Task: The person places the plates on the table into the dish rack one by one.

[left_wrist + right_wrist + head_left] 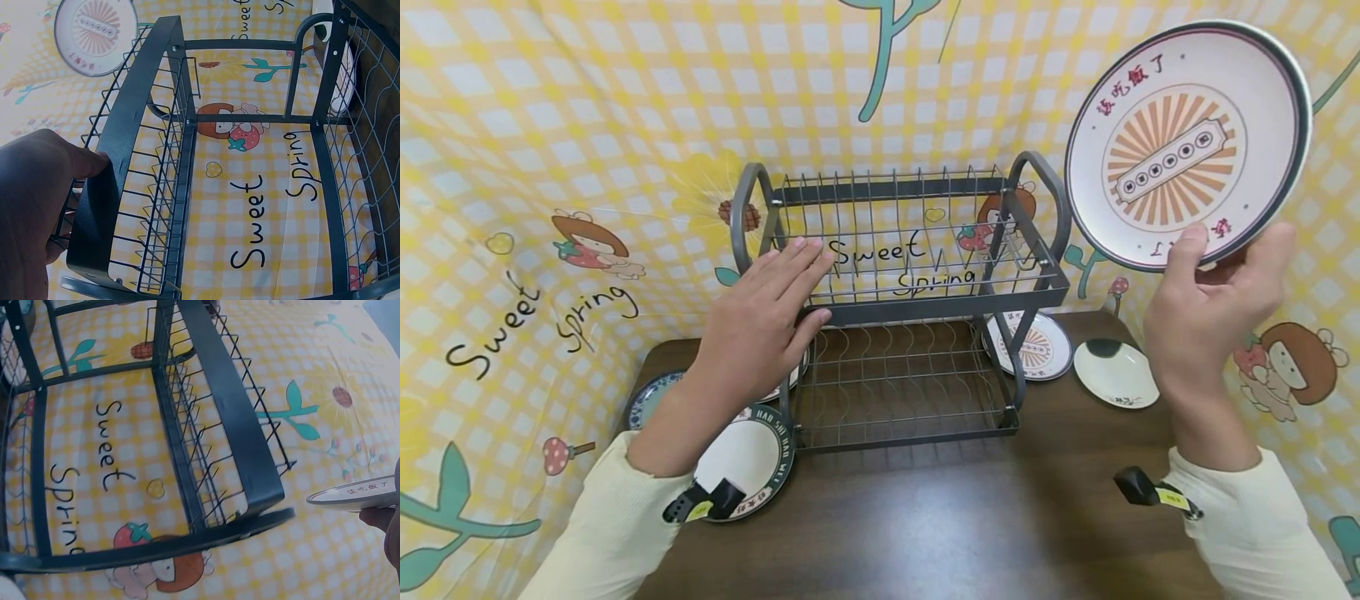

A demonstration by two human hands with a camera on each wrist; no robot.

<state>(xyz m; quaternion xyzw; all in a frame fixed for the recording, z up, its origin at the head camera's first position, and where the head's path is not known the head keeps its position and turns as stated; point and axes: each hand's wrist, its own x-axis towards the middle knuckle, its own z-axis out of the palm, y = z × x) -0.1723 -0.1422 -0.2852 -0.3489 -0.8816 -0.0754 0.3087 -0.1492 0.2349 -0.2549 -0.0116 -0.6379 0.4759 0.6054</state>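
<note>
Hanging behind the grey dish rack [917, 310] and to either side of it, a yellow-and-white checked cloth [685, 83] closes in this little corner, printed with strawberries, green leaves, brown-haired cartoon figures and the words "Sweet Spring", which I can read straight through the rack's wires. Under the rack runs a dark brown, wood-grained counter [917, 517], and a pale patch of light shines on it just in front of the rack. Someone in cream sleeves [613, 508] has the left grip [760, 321] holding the upper front bar [115, 181] at the rack's left end, thumb on the bar and fingers reaching in over the wires. The right grip [1213, 308] pinches the rim of a sunburst plate [1187, 150], which is raised in the air to the right of the rack, tilted and well apart from it. A matching plate [1041, 350] lies just beside the rack's right end, with a white plate [1116, 379] bearing a dark patch farther right. Left of the rack sit a green-rimmed plate [748, 462], partly hidden by the forearm, and a blue-patterned plate [647, 398] farther out.
</note>
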